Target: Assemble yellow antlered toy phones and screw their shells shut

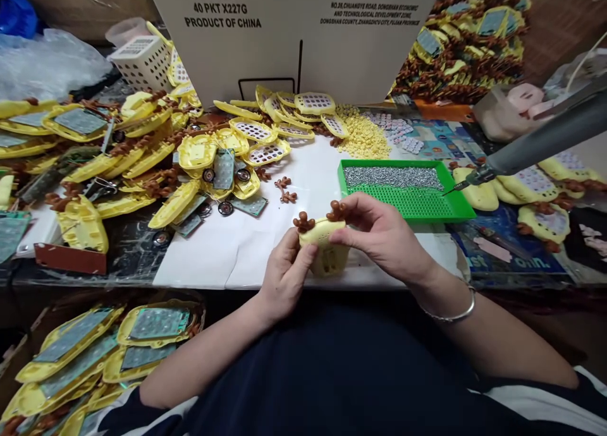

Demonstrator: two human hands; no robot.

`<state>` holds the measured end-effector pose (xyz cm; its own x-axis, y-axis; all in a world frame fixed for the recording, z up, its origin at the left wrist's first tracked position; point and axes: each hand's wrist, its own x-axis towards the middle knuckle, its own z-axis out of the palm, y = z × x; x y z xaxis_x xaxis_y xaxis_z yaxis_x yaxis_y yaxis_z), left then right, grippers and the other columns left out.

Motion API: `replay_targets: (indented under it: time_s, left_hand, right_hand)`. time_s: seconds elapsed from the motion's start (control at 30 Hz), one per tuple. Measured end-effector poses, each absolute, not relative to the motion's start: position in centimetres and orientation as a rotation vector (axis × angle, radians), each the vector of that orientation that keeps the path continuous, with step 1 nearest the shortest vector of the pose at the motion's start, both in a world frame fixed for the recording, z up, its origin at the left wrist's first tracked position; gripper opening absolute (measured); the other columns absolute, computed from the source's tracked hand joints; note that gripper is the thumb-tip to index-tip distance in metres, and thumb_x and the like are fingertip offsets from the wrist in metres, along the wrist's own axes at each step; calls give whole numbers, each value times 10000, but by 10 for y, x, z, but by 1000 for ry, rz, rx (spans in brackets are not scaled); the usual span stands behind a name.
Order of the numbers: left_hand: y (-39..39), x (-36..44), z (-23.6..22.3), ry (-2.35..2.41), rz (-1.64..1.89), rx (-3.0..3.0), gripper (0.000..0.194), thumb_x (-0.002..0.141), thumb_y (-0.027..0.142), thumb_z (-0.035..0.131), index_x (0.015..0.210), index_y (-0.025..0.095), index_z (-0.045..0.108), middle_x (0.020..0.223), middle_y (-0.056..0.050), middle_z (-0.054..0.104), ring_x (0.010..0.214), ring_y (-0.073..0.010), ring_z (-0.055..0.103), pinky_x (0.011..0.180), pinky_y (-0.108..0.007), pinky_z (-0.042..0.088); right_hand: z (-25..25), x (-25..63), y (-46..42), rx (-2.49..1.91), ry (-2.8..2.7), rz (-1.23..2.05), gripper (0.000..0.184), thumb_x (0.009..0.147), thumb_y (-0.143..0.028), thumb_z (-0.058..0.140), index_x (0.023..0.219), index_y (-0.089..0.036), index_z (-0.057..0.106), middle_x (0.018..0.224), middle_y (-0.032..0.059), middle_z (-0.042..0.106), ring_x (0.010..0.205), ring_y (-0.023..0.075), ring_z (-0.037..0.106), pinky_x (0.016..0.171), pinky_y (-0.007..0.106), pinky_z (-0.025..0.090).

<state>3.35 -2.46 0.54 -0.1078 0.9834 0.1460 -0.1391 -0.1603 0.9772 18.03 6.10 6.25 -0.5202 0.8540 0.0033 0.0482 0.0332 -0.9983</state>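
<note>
Both of my hands hold one yellow toy shell (325, 243) with two brown antlers on top, just above the near edge of the white sheet (246, 234). My left hand (284, 275) grips its lower left side with curled fingers. My right hand (379, 234) pinches the right brown antler (337, 210) and the shell's upper edge. A silver bangle sits on my right wrist.
A green tray (458, 208) of small screws lies to the right, with a hanging electric screwdriver (535, 142) tip over it. Piles of yellow shells and circuit boards (142, 158) cover the left. A cardboard box (294, 31) stands behind. A box of assembled shells (95, 354) sits low left.
</note>
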Motion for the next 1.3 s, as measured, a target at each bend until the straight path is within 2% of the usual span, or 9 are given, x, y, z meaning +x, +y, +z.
replay_targets:
  time_s: [0.13,0.3,0.5,0.57,0.63,0.73,0.9,1.07,1.3]
  left_hand:
    - [-27,29,7,1245,1472,1342,263,946,430,512,1044,211,621,763,4,642,674,-145,557,687,-265,455]
    - [-28,27,14,1247,1445,1414,287,942,439,500,1072,212,618,766,-8,649,669,-160,560,630,-268,434]
    - [-25,30,19,1285,1502,1243,321,895,507,565,821,205,647,644,20,583,605,-140,493,605,-258,410]
    - [-23,31,17,1239,1517,1144,307,897,494,571,834,205,652,722,9,624,680,-149,541,679,-260,449]
    - [-21,32,13,1111,1505,1031,280,889,479,596,961,215,659,901,-16,681,838,-173,608,798,-282,486]
    - [-22,32,5,992,1521,940,324,835,457,680,1070,240,633,1027,-29,691,959,-190,641,860,-304,516]
    - [-30,30,1,1159,1690,1056,248,832,395,697,1001,228,623,966,-21,670,898,-170,657,804,-281,545]
    - [-32,31,5,1147,1682,1162,183,861,348,671,999,235,628,934,-9,663,856,-147,648,769,-251,538]
    - [-29,27,-5,1080,1647,970,222,848,393,685,1021,263,640,991,0,655,920,-138,625,818,-234,520]
  right_hand:
    - [65,182,62,-988,-1771,1720,313,709,-361,775,930,-160,682,937,26,678,871,138,611,815,286,488]
    - [65,184,62,-961,-1869,1602,307,719,-431,756,830,-149,707,826,26,635,802,149,574,745,294,454]
    - [61,181,62,-965,-1805,1606,305,724,-447,737,742,-147,687,774,15,582,741,133,546,668,270,440]
    - [62,180,62,-993,-1853,1564,306,734,-439,728,709,-139,669,784,20,587,738,130,540,656,268,439]
    - [65,180,61,-1017,-1916,1471,314,741,-437,726,678,-137,656,758,16,579,713,120,521,634,262,428]
    - [69,179,57,-991,-1943,1394,332,738,-473,739,733,-144,688,752,12,599,704,118,533,641,259,440]
    - [64,180,50,-866,-1973,1348,308,847,-470,646,857,-171,720,903,53,698,859,149,632,777,274,490]
    - [55,180,46,-720,-2060,1020,279,915,-418,569,893,-175,704,860,56,692,801,142,627,749,279,494]
    - [52,178,50,-726,-2147,935,494,888,-604,520,909,-142,695,794,53,661,735,137,603,686,269,479]
